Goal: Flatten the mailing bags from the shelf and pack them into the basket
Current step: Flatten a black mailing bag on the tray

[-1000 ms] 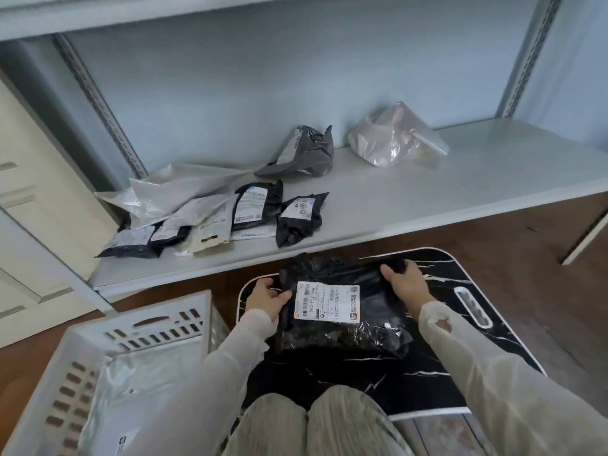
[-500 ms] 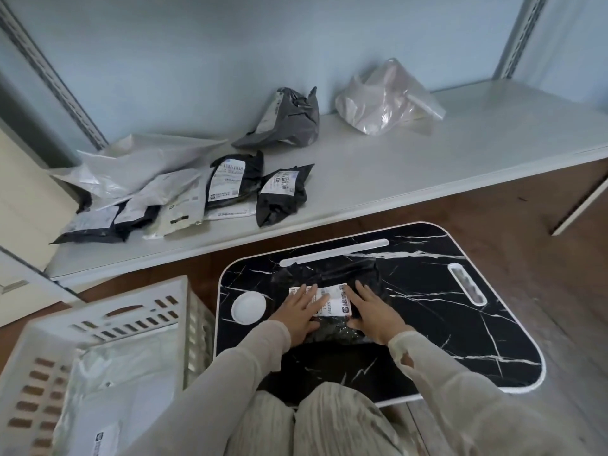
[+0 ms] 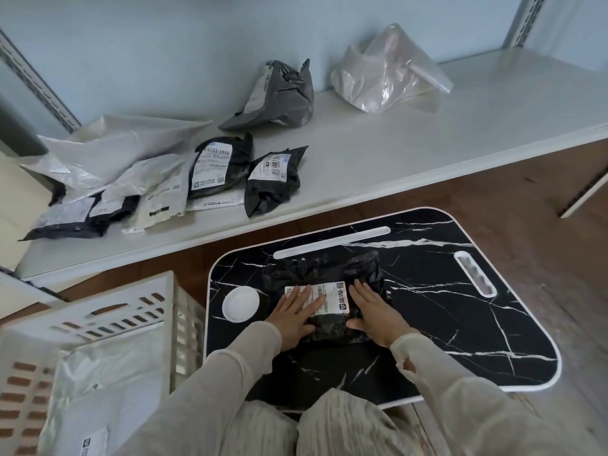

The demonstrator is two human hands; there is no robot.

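I see the left hand (image 3: 293, 315) and right hand (image 3: 373, 315), fingers straight, pressing the crumpled black plastic mailing bag (image 3: 324, 291) flat on the black marble-patterned lap tray (image 3: 427, 307). Risk, in my judgement: trapped air may re-puff the bag once released, so it packs badly in the white slotted plastic basket (image 3: 108, 319).

A pale blue wall (image 3: 164, 44) backs the white shelving, its slotted metal uprights (image 3: 36, 80) showing. Brown wooden floor (image 3: 493, 199) lies below. Soft daylight.

A mailing bag (image 3: 324, 274) lay on the lap tray (image 3: 460, 324), nearer its left edge, under both hands. The basket (image 3: 98, 311) stood left of the tray. Behind them, more bags (image 3: 210, 166) lay toward the shelf's (image 3: 427, 139) left end.
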